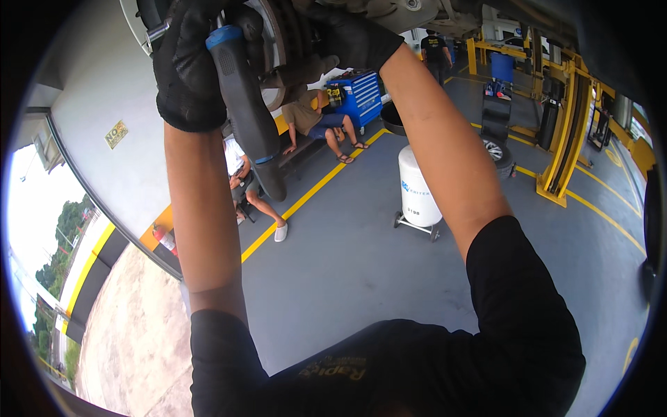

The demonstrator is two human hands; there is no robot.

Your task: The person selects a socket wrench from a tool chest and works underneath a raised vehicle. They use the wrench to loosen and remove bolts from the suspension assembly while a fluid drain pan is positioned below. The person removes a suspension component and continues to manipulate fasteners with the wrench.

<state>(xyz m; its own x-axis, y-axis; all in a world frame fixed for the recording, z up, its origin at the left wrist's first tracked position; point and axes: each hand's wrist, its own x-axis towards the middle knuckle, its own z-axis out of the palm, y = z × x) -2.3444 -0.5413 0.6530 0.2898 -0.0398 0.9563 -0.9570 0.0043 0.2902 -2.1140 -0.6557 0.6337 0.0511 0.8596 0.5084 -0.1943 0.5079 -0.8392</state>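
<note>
A: Where is the tool?

B: The tool [246,104] is up near the top, left of the middle; it is long, with a grey handle and a blue band at the top; its long way runs from up by the brake [281,42] down and a bit to the right, toward the floor [361,257].

A: Who holds it?

B: The left hand [186,66], in a black glove; it is wrapped tight around the top end of the tool; the low end sticks out free below the hand.

A: And the other hand?

B: The right hand [347,35] is in a black glove too; it is up on the brake, just right of the tool's top; I cannot tell if it is gripping a part or only pressing on it, for the fingers are hidden.

A: Which hand is nearer to the tool?

B: The left; it has it; the right is close by, with the brake between them.

A: What else is around?

B: Both arms reach up over the head; under them is the grey floor with yellow lines; a white drum [417,187] on wheels stands near the right arm; a blue tool cart [358,94] is farther back; two people sit on a bench [295,149] by the wall.
</note>
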